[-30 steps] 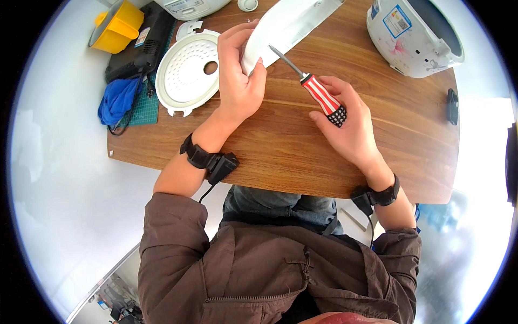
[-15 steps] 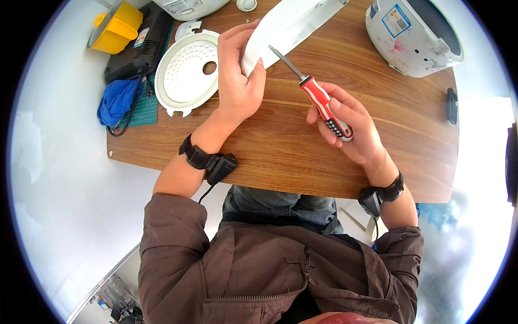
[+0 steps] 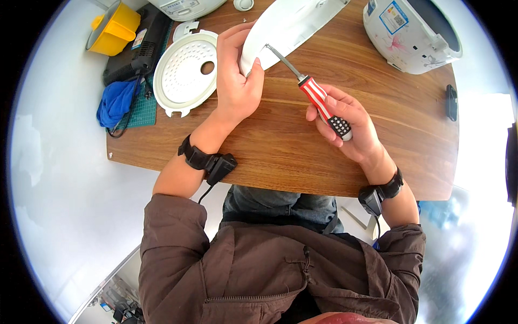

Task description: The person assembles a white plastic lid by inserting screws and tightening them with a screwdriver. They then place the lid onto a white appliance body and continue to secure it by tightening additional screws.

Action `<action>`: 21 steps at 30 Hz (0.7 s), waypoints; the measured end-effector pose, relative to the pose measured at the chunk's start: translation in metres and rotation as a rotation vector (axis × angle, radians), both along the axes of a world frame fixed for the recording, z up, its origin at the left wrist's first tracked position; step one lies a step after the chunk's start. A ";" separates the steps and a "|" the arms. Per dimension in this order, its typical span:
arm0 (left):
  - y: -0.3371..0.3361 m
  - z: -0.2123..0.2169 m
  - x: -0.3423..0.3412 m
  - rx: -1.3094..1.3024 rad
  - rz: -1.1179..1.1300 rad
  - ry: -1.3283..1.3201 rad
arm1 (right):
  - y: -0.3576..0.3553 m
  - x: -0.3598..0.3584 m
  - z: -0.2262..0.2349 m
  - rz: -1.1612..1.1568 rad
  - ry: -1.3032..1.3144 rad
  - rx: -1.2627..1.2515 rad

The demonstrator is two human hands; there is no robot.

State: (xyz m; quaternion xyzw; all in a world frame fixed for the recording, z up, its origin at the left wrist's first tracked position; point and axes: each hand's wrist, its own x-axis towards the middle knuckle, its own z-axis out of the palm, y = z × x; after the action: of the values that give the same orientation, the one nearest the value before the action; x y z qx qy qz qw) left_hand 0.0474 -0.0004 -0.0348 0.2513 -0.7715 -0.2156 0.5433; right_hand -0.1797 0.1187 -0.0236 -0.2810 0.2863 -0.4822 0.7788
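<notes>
Head view: our left hand, curled closed, grips the white curved cover over the surface; our right hand wraps the screwdriver, its long axis slanting up-left toward the cover's inner face.

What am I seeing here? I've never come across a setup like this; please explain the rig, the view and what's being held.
No machine: a person works bare-handed, filmed by a fisheye camera on their head, looking down; it bends straight edges. The left grip holds a white panel; the right grip holds a screwdriver, its tip at or near the panel. Black straps circle both wrists. On the table, a white disc, blue cloth, green mat and black box lie left; a white pot stands right.
</notes>
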 end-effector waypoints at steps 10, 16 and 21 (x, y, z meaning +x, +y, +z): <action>0.002 -0.002 0.000 -0.016 0.010 -0.015 | 0.003 0.005 0.005 -0.012 0.146 -0.042; 0.000 0.001 -0.001 -0.051 -0.006 -0.026 | 0.003 0.009 0.009 -0.076 0.388 -0.071; 0.000 0.000 -0.002 -0.050 -0.034 0.000 | 0.005 0.015 0.004 -0.246 0.920 -0.364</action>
State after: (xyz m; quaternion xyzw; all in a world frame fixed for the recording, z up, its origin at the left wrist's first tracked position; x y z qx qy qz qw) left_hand 0.0456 -0.0002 -0.0344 0.2245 -0.7809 -0.2053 0.5455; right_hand -0.1647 0.1236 -0.0193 -0.5596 0.5420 -0.4385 0.4481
